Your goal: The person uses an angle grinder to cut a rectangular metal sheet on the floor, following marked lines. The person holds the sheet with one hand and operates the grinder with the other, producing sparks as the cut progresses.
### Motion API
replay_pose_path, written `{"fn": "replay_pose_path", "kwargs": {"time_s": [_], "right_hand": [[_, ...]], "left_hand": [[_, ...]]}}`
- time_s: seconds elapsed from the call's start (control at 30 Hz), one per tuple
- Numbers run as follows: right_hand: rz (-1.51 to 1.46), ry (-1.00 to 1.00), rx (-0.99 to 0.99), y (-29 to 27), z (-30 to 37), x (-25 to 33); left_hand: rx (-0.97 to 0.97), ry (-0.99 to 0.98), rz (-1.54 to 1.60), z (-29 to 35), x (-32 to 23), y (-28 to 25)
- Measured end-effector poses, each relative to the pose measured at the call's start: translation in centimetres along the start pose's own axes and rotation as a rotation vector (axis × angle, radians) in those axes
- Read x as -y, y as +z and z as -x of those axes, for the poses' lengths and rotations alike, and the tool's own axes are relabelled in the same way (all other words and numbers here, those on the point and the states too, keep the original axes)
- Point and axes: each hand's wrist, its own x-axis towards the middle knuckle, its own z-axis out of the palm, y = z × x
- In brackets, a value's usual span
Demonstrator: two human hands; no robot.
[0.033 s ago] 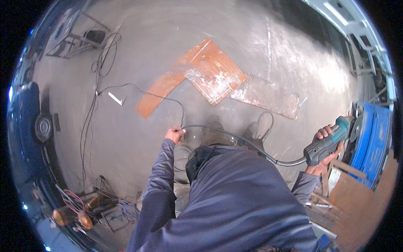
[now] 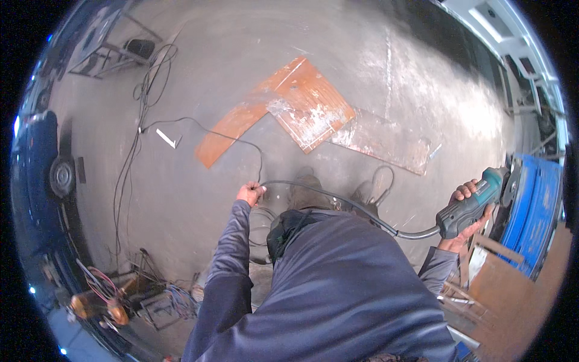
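My right hand (image 2: 469, 208) is wrapped around the body of a teal and black angle grinder (image 2: 476, 200), out to my right. The grinder's disc (image 2: 511, 184) stands close to a blue panel; whether they touch I cannot tell. A black power cord (image 2: 356, 202) runs from the back of the grinder across in front of my body. Its other stretch passes through my left hand (image 2: 251, 192), whose fingers are pinched closed on it. From there the cord trails over the floor to the far left.
Worn orange-brown boards (image 2: 307, 102) lie on the floor ahead of my feet. At right stand the blue panel (image 2: 534, 211) and a brown board (image 2: 503, 289). More cables (image 2: 129, 163), a metal-framed stand (image 2: 111, 54) and a blue vehicle's wheel (image 2: 62, 177) are at left.
A loop of cord by my right foot has shifted slightly. Both hands keep their holds on the grinder and the cord.
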Motion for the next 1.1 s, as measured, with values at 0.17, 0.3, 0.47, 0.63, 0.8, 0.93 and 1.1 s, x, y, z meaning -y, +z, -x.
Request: {"fn": "replay_pose_path", "kwargs": {"time_s": [0.17, 0.3, 0.47, 0.63, 0.8, 0.93, 1.1], "right_hand": [[0.046, 0.084, 0.041, -2.4, -5.6, 1.5], [0.121, 0.172, 0.072, -6.0, -6.0, 4.5], [0.144, 0.263, 0.038, -11.4, -6.7, 9.1], [0.103, 0.272, 0.013, -14.8, -6.0, 12.5], [0.1, 0.186, 0.012, -14.8, -4.8, 13.5], [0.169, 0.126, 0.007, -14.3, -4.9, 13.2], [0.196, 0.052, 0.017, -13.7, -4.9, 12.5]], "left_hand": [[-0.149, 0.07, 0.028, -1.4, 3.2, 4.4], [-0.169, 0.05, -0.005, -2.3, 5.7, 10.1], [-0.278, 0.104, -0.125, -1.1, 5.1, 15.5], [-0.292, 0.106, -0.14, 1.7, 4.3, 17.9], [-0.196, 0.077, -0.165, 2.7, 1.4, 17.4], [-0.102, 0.064, -0.195, 0.5, 0.8, 14.5], [-0.098, 0.087, -0.257, -0.2, -2.8, 11.4]]}}
